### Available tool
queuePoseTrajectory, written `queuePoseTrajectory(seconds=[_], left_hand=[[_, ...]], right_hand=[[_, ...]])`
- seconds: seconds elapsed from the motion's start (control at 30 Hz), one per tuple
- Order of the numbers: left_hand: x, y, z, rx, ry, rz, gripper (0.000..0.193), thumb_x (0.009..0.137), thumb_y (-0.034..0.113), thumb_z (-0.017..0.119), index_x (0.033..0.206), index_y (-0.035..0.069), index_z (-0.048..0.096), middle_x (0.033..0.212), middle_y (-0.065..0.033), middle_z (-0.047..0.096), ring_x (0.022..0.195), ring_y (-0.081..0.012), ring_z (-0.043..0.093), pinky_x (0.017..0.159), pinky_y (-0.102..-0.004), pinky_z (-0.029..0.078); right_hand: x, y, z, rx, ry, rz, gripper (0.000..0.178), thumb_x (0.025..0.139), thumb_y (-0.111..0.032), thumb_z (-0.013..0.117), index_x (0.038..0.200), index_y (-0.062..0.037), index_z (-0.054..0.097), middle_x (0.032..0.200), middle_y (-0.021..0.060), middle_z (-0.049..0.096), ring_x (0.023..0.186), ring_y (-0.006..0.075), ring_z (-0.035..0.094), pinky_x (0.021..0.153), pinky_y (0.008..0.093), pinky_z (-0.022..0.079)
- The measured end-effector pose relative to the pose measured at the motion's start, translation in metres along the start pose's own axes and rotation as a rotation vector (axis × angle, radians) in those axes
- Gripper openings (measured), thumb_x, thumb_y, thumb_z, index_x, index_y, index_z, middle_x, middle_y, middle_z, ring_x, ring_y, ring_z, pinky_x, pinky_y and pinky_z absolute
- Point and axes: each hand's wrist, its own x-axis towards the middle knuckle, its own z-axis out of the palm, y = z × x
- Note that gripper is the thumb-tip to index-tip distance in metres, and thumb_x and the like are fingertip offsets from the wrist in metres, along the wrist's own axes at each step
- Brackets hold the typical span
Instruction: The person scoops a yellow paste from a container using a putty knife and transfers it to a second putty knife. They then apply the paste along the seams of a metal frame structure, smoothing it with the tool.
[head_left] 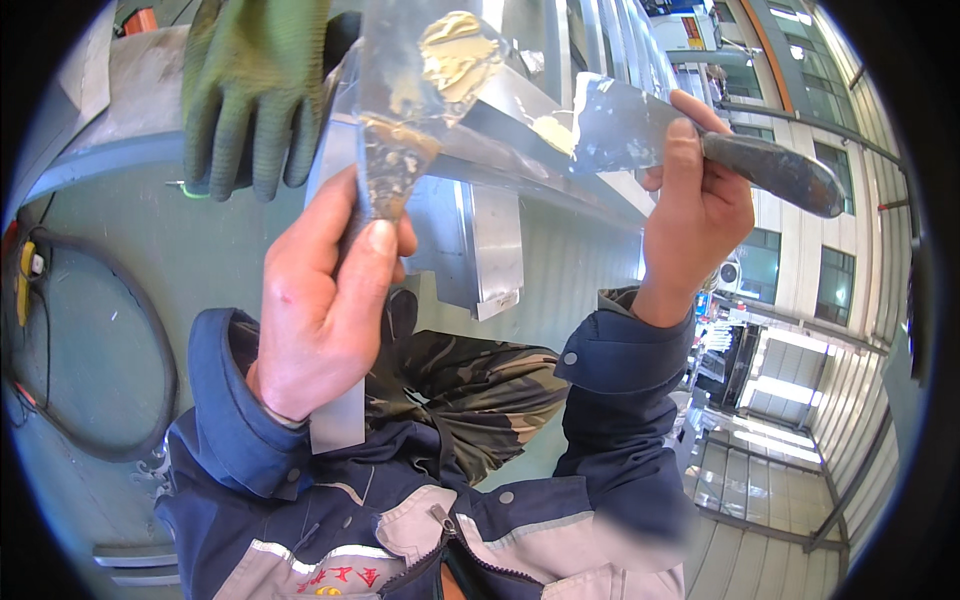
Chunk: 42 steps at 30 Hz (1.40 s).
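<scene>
My left hand (325,290) grips the narrow neck of a wide, stained metal putty knife (385,110), its blade pointing up and away from me. A lump of cream-yellow putty (462,58) lies on that blade near its right edge. In my right hand (700,190) is a second putty knife (625,125) with a dark, worn handle (775,170). Its blade points left, and a dab of pale putty (553,133) shows beside the blade's edge. The two blades are apart, with a gap between them.
A green work glove (255,95) hangs at the upper left. Beyond my hands stand metal frame bars (590,45) and a bent sheet-metal piece (495,245). A thick dark hose (150,320) loops over the green floor (95,345) on the left.
</scene>
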Motion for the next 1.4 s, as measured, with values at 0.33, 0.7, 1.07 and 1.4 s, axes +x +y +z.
queuePoseTrajectory(seconds=[0.33,0.7,1.07,1.4], left_hand=[[0.0,0.002,0.0,0.011,0.002,-0.032,0.036,0.11,0.017,0.048,0.14,-0.003,0.053,0.104,-0.0033,0.062,0.086,-0.0077,0.053,0.078,-0.0228,0.046],[-0.001,0.006,0.001,0.094,-0.013,-0.03,0.038,0.109,0.023,0.047,0.137,-0.002,0.054,0.106,-0.006,0.061,0.084,-0.0107,0.054,0.076,-0.0248,0.046],[-0.001,0.005,0.001,0.079,-0.026,-0.037,0.039,0.11,0.024,0.048,0.138,-0.003,0.053,0.104,-0.0051,0.061,0.086,-0.0094,0.053,0.078,-0.0242,0.047],[-0.003,0.006,0.002,0.108,-0.008,-0.028,0.04,0.109,0.025,0.047,0.136,-0.003,0.053,0.106,-0.0073,0.061,0.084,-0.0109,0.054,0.075,-0.0248,0.046]], right_hand=[[-0.022,0.034,-0.048,-0.032,0.061,0.154,0.02,0.101,-0.008,0.068,0.117,0.0002,0.076,0.102,0.0002,0.073,0.071,0.002,0.057,0.066,0.0185,0.046],[-0.053,0.061,-0.049,-0.265,-0.086,-0.302,0.032,0.083,0.008,0.077,0.113,-0.0032,0.076,0.107,0.0132,0.074,0.092,0.0291,0.069,0.084,0.0358,0.056],[-0.054,0.062,-0.044,-0.267,-0.072,-0.223,0.032,0.083,0.009,0.076,0.113,-0.0012,0.074,0.11,0.0157,0.074,0.096,0.0306,0.07,0.086,0.0367,0.055],[-0.09,0.062,-0.021,-0.365,-0.047,-0.378,0.047,0.069,0.005,0.08,0.116,-0.0021,0.077,0.114,0.0119,0.074,0.095,0.0286,0.065,0.083,0.0358,0.055]])
